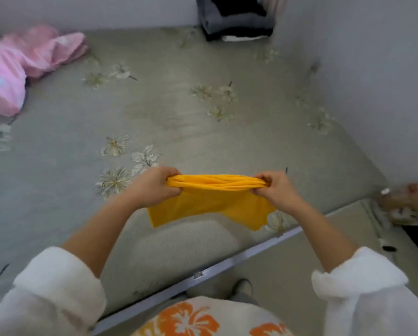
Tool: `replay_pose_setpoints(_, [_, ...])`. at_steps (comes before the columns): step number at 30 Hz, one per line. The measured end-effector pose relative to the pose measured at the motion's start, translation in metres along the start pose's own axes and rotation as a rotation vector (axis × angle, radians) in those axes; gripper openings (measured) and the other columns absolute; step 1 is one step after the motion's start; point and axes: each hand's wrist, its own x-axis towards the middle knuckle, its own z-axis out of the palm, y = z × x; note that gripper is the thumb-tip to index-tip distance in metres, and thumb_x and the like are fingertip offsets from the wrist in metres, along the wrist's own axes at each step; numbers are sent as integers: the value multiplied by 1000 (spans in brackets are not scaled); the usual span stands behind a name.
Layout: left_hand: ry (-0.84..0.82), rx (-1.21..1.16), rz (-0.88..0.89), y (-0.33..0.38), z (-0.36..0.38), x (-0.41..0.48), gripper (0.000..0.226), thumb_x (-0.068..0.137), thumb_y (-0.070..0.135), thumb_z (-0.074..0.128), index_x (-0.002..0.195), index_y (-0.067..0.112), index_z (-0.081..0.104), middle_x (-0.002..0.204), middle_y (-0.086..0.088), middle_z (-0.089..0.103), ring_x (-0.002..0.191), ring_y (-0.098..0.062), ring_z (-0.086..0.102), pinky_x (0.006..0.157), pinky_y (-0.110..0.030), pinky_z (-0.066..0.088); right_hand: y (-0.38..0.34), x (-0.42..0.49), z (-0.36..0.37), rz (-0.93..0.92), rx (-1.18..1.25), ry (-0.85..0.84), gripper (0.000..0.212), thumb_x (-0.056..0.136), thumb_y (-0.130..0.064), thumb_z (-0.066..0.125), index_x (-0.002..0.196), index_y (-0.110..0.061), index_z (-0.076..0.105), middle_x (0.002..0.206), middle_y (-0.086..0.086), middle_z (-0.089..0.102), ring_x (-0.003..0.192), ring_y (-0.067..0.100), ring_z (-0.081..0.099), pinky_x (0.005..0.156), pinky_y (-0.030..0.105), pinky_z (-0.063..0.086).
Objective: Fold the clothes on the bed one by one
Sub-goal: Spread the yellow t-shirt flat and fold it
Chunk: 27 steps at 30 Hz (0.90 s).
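Grey floral bedding covers the bed (178, 112), which meets pale walls at the far right corner. Above its near edge, a yellow garment (210, 204) hangs bunched between two hands: the left hand (152, 187) grips one gathered end, the right hand (275, 190) pinches the other, fingers curled. A pink garment (28, 66) lies crumpled far left; a dark folded stack (234, 20) sits against the far wall.

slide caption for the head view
Left hand and right hand grip a yellow garment over the bed, pink clothes far left.
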Motion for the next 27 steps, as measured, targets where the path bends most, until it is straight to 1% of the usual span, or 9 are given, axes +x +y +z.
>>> replay_pose_setpoints(3, [-65,42,102,53,8,27,11,82,18,64,91,25,67,80,3,66,74,-11,61,63,-27,47,26,-24,-44,29,59,102,16,79,-3,72,82,-19,70,72,0,65,68,10,55,64,26,42])
replay_pose_setpoints(6, [-112,88,203,108,28,54,10,83,14,63,92,16,69,81,-4,67,74,-18,62,63,-31,47,60,-51,-89,65,62,188,18,79,-2,71,82,-20,69,67,-6,63,62,2,52,57,11,38])
replay_pose_setpoints(8, [-134,125,258,146,46,71,13,83,13,63,94,12,69,85,-7,67,78,-22,62,68,-35,49,86,-70,-119,92,45,222,16,80,-1,69,87,-15,72,74,3,67,67,7,53,59,15,38])
replay_pose_setpoints(10, [-129,171,309,186,66,88,15,82,13,63,96,13,70,86,-6,68,79,-21,62,67,-32,47,113,-88,-150,107,29,252,15,81,1,67,90,-10,72,78,7,67,71,11,53,58,13,37])
replay_pose_setpoints(13, [-113,208,375,248,100,112,17,82,15,63,98,15,70,88,-3,68,80,-17,61,64,-26,43,152,-113,-198,134,-2,305,12,83,-3,66,91,-9,71,78,4,65,69,9,53,57,12,36])
replay_pose_setpoints(18, [-114,218,468,344,159,151,18,83,14,64,100,17,70,88,0,65,81,-17,60,69,-27,43,218,-151,-281,180,-4,385,6,83,-8,69,88,-9,71,78,6,65,70,13,55,64,29,40])
replay_pose_setpoints(20, [-132,206,504,379,182,166,16,85,15,63,100,18,68,89,1,65,82,-16,60,69,-27,43,243,-166,-311,192,11,424,3,83,-10,70,85,-12,70,75,4,64,70,14,55,63,30,40])
replay_pose_setpoints(23, [-161,189,546,428,210,190,16,88,17,62,103,19,68,93,2,66,84,-15,60,72,-27,47,277,-183,-351,219,39,494,11,82,-11,71,76,-20,68,69,-2,62,66,11,54,61,30,41])
replay_pose_setpoints(27, [-165,203,611,487,240,230,17,88,16,62,103,20,68,93,3,65,83,-13,60,70,-22,44,323,-183,-401,247,95,583,3,81,-11,72,83,-11,71,80,4,67,75,15,59,65,32,46])
